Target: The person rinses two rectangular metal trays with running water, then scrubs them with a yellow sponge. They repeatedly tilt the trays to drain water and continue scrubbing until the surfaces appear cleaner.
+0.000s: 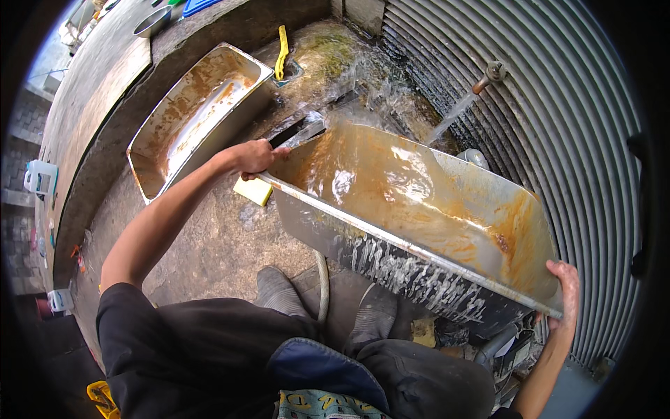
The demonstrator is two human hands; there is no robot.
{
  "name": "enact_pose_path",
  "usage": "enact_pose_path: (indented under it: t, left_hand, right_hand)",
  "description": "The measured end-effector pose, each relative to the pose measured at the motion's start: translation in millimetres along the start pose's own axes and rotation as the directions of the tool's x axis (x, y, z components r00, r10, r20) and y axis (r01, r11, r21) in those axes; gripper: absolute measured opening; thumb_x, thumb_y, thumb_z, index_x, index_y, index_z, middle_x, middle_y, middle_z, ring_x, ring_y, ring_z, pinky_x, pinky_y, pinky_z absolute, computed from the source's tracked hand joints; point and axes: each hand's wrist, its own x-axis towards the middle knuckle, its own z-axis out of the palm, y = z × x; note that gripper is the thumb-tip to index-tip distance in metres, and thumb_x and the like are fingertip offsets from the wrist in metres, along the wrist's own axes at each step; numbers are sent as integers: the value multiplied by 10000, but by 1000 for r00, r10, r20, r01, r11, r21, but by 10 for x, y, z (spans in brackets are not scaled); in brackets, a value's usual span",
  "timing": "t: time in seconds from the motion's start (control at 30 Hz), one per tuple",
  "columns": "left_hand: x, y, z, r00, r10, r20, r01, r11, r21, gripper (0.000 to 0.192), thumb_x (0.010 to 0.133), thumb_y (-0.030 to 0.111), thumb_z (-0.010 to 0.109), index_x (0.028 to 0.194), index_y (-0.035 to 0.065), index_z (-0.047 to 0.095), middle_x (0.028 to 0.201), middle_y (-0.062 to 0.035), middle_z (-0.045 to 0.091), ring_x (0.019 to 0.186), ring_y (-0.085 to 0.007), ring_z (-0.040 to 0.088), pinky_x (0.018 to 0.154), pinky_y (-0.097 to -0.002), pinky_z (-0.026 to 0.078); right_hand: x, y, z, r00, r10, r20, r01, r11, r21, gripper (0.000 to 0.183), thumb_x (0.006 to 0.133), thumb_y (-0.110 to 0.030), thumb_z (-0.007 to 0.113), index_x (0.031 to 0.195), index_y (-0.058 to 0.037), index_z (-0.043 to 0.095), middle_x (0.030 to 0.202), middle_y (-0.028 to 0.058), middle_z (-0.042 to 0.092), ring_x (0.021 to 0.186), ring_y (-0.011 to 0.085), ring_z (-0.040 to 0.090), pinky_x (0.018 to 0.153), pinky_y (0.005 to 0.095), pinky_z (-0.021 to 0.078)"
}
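My left hand (pixel 256 158) grips the near left corner of a large, deep metal pan (pixel 366 226), its inside stained orange-brown. My right hand (pixel 564 293) holds the rim at the pan's right end. The pan is tilted down to the left, and brownish water runs over that end onto the wet floor. Behind its far rim, a copper-coloured tap (pixel 487 81) pours water. A second stained metal pan (pixel 196 118) stands to the left. Under my left hand lies a yellow sponge (pixel 253 190).
A yellow-handled brush (pixel 282 52) lies near the drain area. Corrugated metal sheeting (pixel 591 157) closes the right side. A low concrete ledge (pixel 104 131) curves along the left, with a metal bowl (pixel 152 22) on it. A hose (pixel 322 288) runs between my boots (pixel 280 290).
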Motion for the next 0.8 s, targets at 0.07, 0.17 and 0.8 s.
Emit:
enact_pose_path:
  t: [0.07, 0.17, 0.8]
  left_hand:
    - [46, 43, -80, 998, -34, 56, 35, 999, -6, 516, 984, 497, 348, 1206, 120, 623, 460, -23, 418, 366, -142, 449, 352, -317, 385]
    - [127, 102, -201, 989, -86, 123, 83, 996, 30, 552, 979, 531, 301, 1162, 121, 622, 490, -33, 430, 397, -152, 449, 390, -328, 421]
    - [371, 73, -389, 934, -197, 297, 208, 978, -5, 575, 946, 606, 318, 674, 133, 502, 495, 52, 314, 389, -77, 303, 352, -243, 298]
  right_hand:
    - [55, -63, 17, 999, -37, -23, 39, 996, 86, 312, 775, -269, 652, 859, -13, 495, 688, 117, 537, 290, 185, 435, 168, 282, 312]
    - [160, -189, 13, 998, -56, 31, 53, 992, 111, 302, 778, -279, 649, 814, -35, 476, 595, 85, 510, 260, 163, 406, 196, 275, 346]
    - [510, -925, 168, 939, -177, 296, 177, 984, 26, 346, 886, -359, 511, 664, -99, 460, 354, -10, 328, 213, 98, 343, 181, 244, 349]
